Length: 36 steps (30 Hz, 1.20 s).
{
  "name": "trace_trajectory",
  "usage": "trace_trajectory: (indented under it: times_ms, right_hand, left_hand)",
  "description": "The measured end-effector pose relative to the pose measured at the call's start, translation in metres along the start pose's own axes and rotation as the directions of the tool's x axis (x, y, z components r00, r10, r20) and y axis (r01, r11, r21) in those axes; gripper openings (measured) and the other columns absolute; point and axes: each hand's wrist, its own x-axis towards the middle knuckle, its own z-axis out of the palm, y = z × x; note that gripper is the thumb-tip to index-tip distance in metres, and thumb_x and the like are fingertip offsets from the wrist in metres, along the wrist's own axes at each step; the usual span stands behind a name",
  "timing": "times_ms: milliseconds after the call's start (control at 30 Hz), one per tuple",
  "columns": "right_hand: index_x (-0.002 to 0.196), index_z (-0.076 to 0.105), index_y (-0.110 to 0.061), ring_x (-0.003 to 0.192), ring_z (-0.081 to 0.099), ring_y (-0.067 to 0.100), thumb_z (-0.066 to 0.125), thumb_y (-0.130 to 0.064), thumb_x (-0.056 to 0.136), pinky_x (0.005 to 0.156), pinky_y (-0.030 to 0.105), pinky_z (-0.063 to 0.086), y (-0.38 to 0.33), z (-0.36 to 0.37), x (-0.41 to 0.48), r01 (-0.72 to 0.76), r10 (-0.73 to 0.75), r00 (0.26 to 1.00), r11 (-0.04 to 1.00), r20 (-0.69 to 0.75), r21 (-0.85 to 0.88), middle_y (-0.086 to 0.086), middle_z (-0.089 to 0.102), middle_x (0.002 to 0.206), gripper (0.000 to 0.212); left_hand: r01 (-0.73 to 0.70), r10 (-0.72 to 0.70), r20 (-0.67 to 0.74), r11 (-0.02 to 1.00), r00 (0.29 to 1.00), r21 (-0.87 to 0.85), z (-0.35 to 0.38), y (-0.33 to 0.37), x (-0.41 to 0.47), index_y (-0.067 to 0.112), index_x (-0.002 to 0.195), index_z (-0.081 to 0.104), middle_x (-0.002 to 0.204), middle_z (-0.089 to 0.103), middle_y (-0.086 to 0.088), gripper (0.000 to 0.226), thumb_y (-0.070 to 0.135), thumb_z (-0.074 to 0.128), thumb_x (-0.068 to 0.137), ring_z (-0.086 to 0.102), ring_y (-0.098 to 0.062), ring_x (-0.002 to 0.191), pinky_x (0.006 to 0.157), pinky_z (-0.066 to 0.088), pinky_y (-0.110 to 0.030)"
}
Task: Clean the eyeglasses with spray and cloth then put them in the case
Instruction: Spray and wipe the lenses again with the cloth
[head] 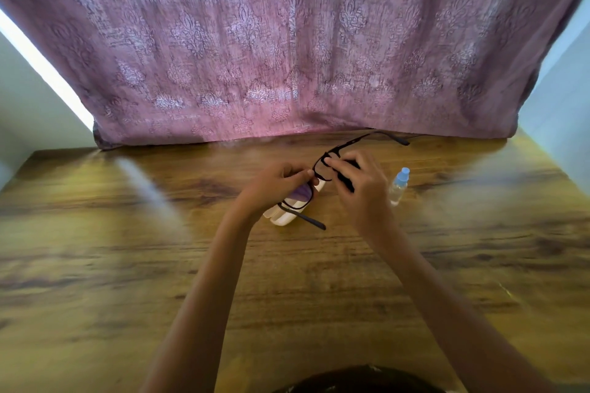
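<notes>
Black-framed eyeglasses [320, 169] are held above the wooden table [127, 249], their temples unfolded, one pointing to the far right and one toward me. My left hand [277, 183] pinches the frame at one lens. My right hand [357, 188] presses a dark cloth [346, 180] against the other lens. A white case [289, 215] lies on the table under the glasses, partly hidden by them. A small clear spray bottle [399, 186] with a blue cap stands just right of my right hand.
A mauve patterned curtain [287, 41] hangs along the table's far edge. Pale walls flank it left and right. A dark rounded thing [360, 380] shows at the bottom edge near me.
</notes>
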Motion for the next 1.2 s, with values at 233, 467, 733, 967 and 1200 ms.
trace_trajectory:
  times_ms: [233,467,733,967,1200]
  right_hand:
    - [0.107,0.072,0.002,0.084,0.060,0.023,0.073,0.007,0.079,0.079,0.014,0.036,0.001,0.002,-0.001,0.006,-0.006,0.999,1.000,0.054,-0.001,0.012,0.064,0.092,0.029]
    - [0.107,0.072,0.001,0.085,0.061,0.026,0.072,0.004,0.081,0.078,0.017,0.039,-0.003,0.003,0.000,-0.032,0.032,0.999,0.999,0.019,0.011,0.011,0.064,0.093,0.027]
    - [0.103,0.073,-0.002,0.085,0.060,0.025,0.068,0.003,0.084,0.074,0.032,0.048,0.001,0.000,-0.004,0.069,-0.082,0.989,0.991,0.120,0.112,0.009,0.063,0.091,0.019]
    - [0.108,0.070,0.006,0.085,0.061,0.030,0.068,0.012,0.078,0.084,0.017,0.039,0.009,-0.011,-0.003,0.151,-0.136,0.977,0.985,0.167,-0.085,0.018,0.063,0.094,0.031]
    - [0.110,0.070,0.004,0.088,0.058,0.024,0.052,-0.008,0.090,0.086,0.011,0.038,0.007,-0.009,-0.007,0.070,-0.069,0.987,0.997,0.145,-0.008,0.013,0.061,0.096,0.030]
  left_hand:
    - [-0.003,0.002,0.015,1.000,1.000,0.021,0.005,0.005,0.000,0.011,0.087,0.068,0.082,0.070,-0.008,0.024,0.020,0.050,0.100,0.066,-0.007,0.070,0.067,0.049,-0.014]
    - [-0.035,0.036,-0.012,0.993,0.999,0.109,0.004,0.002,0.001,0.025,0.082,0.070,0.085,0.074,-0.003,0.025,0.027,0.051,0.099,0.070,-0.024,0.087,0.092,0.052,-0.045]
    - [-0.032,0.034,-0.013,0.992,0.999,0.120,-0.001,0.001,-0.001,0.018,0.085,0.070,0.085,0.074,-0.006,0.025,0.025,0.050,0.099,0.069,-0.027,0.088,0.094,0.050,-0.049]
    - [-0.024,0.026,-0.010,0.991,1.000,0.133,-0.001,0.000,-0.002,0.016,0.087,0.070,0.086,0.073,-0.008,0.026,0.025,0.049,0.100,0.068,-0.029,0.090,0.095,0.047,-0.053]
    - [-0.024,0.029,-0.040,0.991,0.999,0.131,-0.001,0.001,-0.003,0.016,0.086,0.070,0.085,0.073,-0.008,0.026,0.024,0.050,0.100,0.068,-0.028,0.089,0.094,0.049,-0.048]
